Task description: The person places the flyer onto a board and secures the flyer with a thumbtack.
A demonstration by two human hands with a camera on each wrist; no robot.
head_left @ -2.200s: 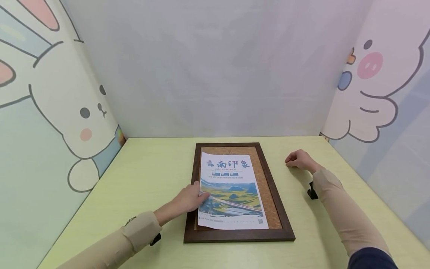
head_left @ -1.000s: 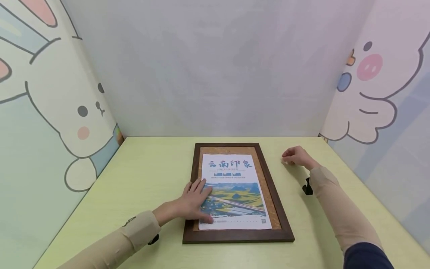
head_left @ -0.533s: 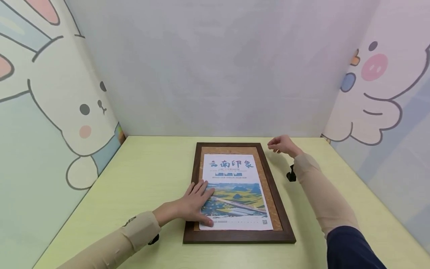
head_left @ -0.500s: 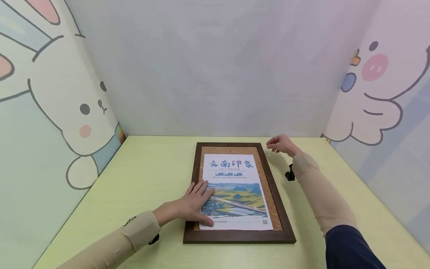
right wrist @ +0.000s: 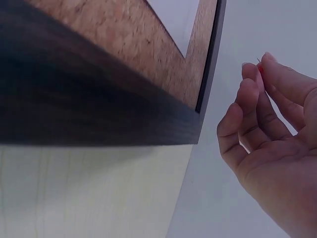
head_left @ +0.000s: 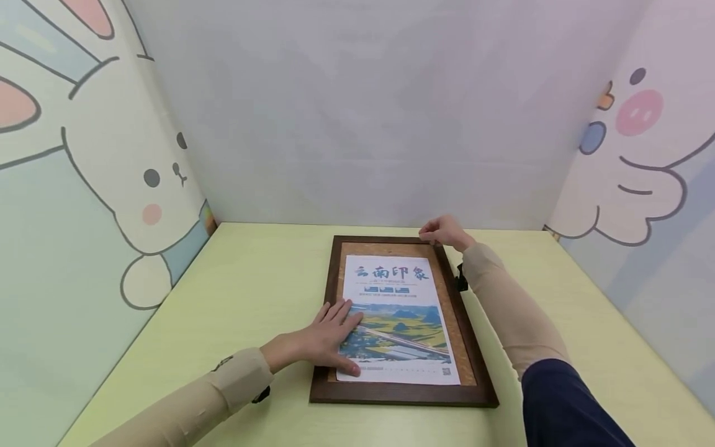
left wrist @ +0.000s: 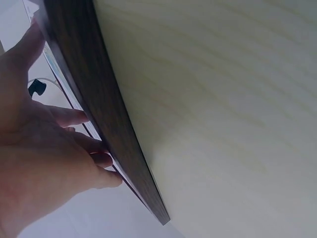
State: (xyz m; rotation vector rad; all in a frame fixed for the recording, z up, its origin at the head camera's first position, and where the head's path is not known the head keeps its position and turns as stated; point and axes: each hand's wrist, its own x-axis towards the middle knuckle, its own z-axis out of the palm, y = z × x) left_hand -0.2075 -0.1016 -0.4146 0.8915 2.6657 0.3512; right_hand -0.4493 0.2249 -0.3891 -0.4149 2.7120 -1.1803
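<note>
A printed poster (head_left: 393, 285) with a landscape picture lies on a cork board (head_left: 455, 323) in a dark wooden frame (head_left: 402, 394). My left hand (head_left: 324, 341) rests on the poster's lower left side with fingers spread; the left wrist view shows these fingers (left wrist: 74, 118) at the frame's edge. Above the frame's far right corner, my right hand (head_left: 445, 233) pinches a small red push pin (right wrist: 261, 70) between thumb and fingertips. In the right wrist view its thin metal point sticks out past the fingertips, apart from the board.
The board lies on a pale yellow wood-grain table (head_left: 251, 273). A grey back wall (head_left: 368, 124) and side walls with cartoon animals enclose it. Black wrist straps and beige sleeves (head_left: 516, 310) cover both forearms.
My left hand has gone from holding the poster's left edge to lying flat on it, and the poster has flattened. My right hand has moved left and away from me, to the frame's far right corner.
</note>
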